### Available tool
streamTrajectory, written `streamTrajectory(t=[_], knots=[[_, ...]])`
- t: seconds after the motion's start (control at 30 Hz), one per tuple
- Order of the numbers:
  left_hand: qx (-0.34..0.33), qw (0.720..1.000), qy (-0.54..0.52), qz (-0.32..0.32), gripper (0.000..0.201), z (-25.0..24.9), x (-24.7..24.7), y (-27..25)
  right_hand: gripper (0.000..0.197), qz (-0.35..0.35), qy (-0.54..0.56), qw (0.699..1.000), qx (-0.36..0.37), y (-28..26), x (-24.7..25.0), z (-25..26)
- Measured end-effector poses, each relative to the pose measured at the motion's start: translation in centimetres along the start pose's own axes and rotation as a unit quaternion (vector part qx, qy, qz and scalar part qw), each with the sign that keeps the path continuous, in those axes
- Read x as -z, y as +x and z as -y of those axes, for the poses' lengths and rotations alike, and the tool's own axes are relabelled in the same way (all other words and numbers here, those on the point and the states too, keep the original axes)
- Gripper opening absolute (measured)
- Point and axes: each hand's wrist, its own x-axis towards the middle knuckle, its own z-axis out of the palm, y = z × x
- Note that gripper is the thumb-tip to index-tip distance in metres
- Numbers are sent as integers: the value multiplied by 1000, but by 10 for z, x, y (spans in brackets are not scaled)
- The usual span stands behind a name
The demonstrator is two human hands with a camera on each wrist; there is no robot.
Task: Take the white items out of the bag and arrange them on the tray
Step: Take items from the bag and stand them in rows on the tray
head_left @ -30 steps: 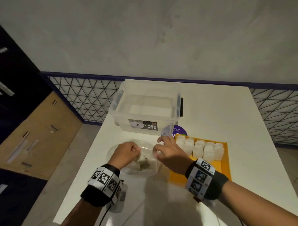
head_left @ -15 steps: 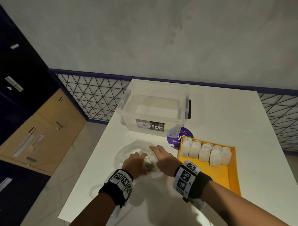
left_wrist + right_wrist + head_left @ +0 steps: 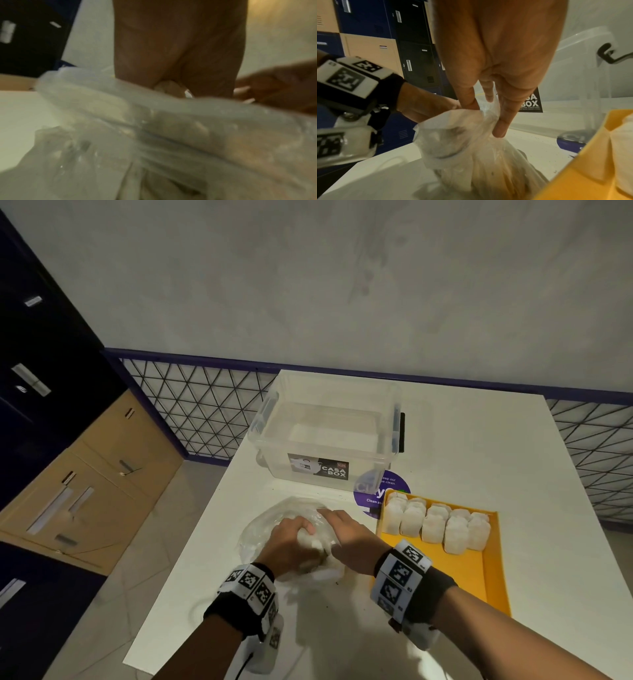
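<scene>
A clear plastic bag (image 3: 265, 530) lies crumpled on the white table, with white items showing dimly through it (image 3: 488, 174). My left hand (image 3: 305, 534) has its fingers curled into the bag's bunched top and grips the plastic. My right hand (image 3: 330, 520) pinches the same bunch between thumb and fingers (image 3: 503, 121), right beside the left hand. In the blurred left wrist view the bag (image 3: 171, 128) fills the front and hides my fingertips. To the right lies the yellow tray (image 3: 479, 580), with several white items (image 3: 435, 525) in rows at its far end.
A clear lidless storage box (image 3: 329, 433) labelled CASA BOX stands behind the bag. A purple round sticker (image 3: 371, 491) lies between box and tray. The table's left edge (image 3: 191, 542) runs close to the bag. Lockers stand at the left.
My right hand came down from beside the tray onto the bag's top. The left hand shifted right to meet it, and both now bunch the plastic together.
</scene>
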Motion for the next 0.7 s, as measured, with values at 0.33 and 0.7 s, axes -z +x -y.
streamTrajectory(t=[0.33,0.7], knots=[[45,997,23,65,37,-20,-4,-6,68,14,32,999,-27,-1,2,-1],[33,980,-194,2,23,-11,31,-8,72,73,45,996,-40,2,22,-3]])
